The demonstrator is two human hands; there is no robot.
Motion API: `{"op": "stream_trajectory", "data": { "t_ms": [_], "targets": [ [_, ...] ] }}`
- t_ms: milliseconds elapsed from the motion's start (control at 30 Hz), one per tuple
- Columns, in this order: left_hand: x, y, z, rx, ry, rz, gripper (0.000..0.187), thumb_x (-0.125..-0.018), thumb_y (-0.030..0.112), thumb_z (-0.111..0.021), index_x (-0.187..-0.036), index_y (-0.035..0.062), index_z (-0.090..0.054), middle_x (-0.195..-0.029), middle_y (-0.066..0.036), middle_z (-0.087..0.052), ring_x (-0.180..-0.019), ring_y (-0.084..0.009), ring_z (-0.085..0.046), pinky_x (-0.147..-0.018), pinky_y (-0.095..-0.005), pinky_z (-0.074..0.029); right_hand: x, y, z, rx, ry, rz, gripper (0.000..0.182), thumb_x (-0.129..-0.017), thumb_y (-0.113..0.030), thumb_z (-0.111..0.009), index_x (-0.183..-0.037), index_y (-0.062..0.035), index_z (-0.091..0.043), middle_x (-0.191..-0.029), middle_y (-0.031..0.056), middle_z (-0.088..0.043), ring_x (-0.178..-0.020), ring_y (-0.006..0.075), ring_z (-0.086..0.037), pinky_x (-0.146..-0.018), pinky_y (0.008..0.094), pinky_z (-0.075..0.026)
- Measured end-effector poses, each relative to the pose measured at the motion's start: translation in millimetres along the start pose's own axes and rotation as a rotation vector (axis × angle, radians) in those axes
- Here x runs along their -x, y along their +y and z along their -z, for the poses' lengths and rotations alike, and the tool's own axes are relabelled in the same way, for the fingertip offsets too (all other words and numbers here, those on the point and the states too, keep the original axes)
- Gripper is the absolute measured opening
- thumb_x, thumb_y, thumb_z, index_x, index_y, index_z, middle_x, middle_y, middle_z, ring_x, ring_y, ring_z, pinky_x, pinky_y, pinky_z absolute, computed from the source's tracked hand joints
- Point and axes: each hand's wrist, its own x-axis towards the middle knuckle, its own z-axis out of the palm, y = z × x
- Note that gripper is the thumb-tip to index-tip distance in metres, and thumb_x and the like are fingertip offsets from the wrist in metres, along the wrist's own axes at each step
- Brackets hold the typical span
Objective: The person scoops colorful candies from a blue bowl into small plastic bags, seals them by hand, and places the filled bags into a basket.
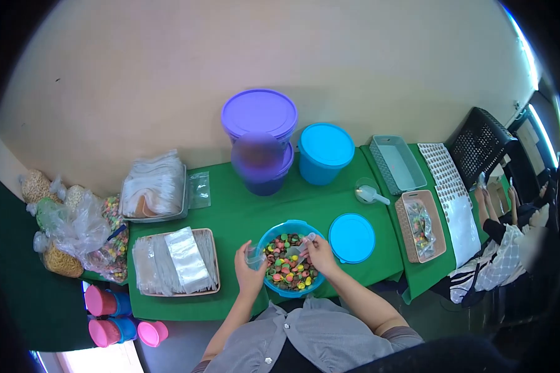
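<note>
A round blue tub [280,225] stands on the green table in front of me. It holds colourful cereal pieces [289,266] in brown, yellow, green and pink. My left hand [249,271], at the tub's left rim, is closed around a small clear plastic cup [253,255]. Over the right side of the cereal, my right hand [320,255] grips a clear scoop [300,247]; fingers and glare partly hide its shape. The tub's likely lid, a flat blue disc [352,239], lies to the right. A second clear scoop [371,195] rests in a small clear dish behind it.
Baskets of plastic bags [190,260] and bagged snacks [74,233] are at left. Purple tubs [259,115] and a lidded blue tub [326,149] stand behind. To the right are a basket of filled packets [417,200], a grey basket [397,163] and a seated person [501,248].
</note>
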Motion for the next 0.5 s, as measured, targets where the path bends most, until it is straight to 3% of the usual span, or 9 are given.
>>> {"op": "stream_trajectory", "data": {
  "t_ms": [33,133,200,267,367,500],
  "targets": [
    [1.4,-0.9,-0.6,0.036,0.008,0.023,0.064,-0.067,0.006,-0.077,-0.125,0.0047,-0.05,-0.113,-0.014,-0.055,-0.106,-0.0284,-0.056,-0.096,-0.0394,-0.043,2.5,0.3,-1.2,-0.005,0.055,-0.065,0.021,-0.099,-0.02,-0.051,-0.103,0.0,-0.057,-0.081,0.0092,-0.064,-0.067,0.0148,-0.065,-0.058,0.0258,-0.054],
    [-1.7,1.5,-6.0,0.073,0.017,0.03,0.064,-0.066,0.005,-0.077,-0.125,0.0045,-0.051,-0.113,-0.014,-0.055,-0.106,-0.0288,-0.056,-0.096,-0.039,-0.044,3.7,13.4,-16.5,-0.084,0.147,-0.004,0.021,-0.1,-0.02,-0.049,-0.101,0.0001,-0.057,-0.085,0.0104,-0.064,-0.069,0.0157,-0.066,-0.06,0.0263,-0.054],
    [-0.4,3.1,-1.5,0.051,0.034,0.038,0.064,-0.066,0.005,-0.077,-0.125,0.0044,-0.051,-0.112,-0.014,-0.055,-0.106,-0.0288,-0.056,-0.095,-0.0388,-0.044,4.2,11.3,-18.5,-0.078,0.122,-0.031,0.02,-0.101,-0.019,-0.048,-0.103,0.0,-0.055,-0.089,0.0106,-0.063,-0.071,0.0161,-0.065,-0.06,0.027,-0.053],
    [1.2,3.9,-1.1,-0.005,0.035,-0.019,0.054,-0.074,0.006,-0.071,-0.125,0.0027,-0.051,-0.11,-0.013,-0.057,-0.101,-0.0241,-0.057,-0.091,-0.0367,-0.045,7.5,15.8,-17.7,-0.195,0.211,-0.158,0.02,-0.101,-0.019,-0.047,-0.106,-0.0005,-0.052,-0.088,0.0091,-0.061,-0.069,0.0152,-0.063,-0.059,0.0269,-0.053],
    [1.4,1.2,-3.2,0.064,0.025,0.017,0.063,-0.067,0.004,-0.076,-0.124,0.004,-0.051,-0.113,-0.014,-0.055,-0.106,-0.0289,-0.057,-0.094,-0.0388,-0.044,14.1,19.9,-15.6,-0.244,0.218,-0.193,0.021,-0.101,-0.02,-0.047,-0.109,-0.0013,-0.051,-0.088,0.009,-0.06,-0.067,0.0143,-0.06,-0.06,0.026,-0.052],
    [2.0,2.1,-5.1,0.052,0.046,0.027,0.061,-0.067,0.004,-0.075,-0.124,0.0048,-0.051,-0.112,-0.014,-0.055,-0.105,-0.0291,-0.057,-0.094,-0.0389,-0.044,17.8,23.2,-16.8,-0.367,0.2,-0.297,0.022,-0.102,-0.023,-0.046,-0.109,-0.0023,-0.051,-0.088,0.0095,-0.06,-0.068,0.0149,-0.059,-0.062,0.0275,-0.051]
  ]
}}
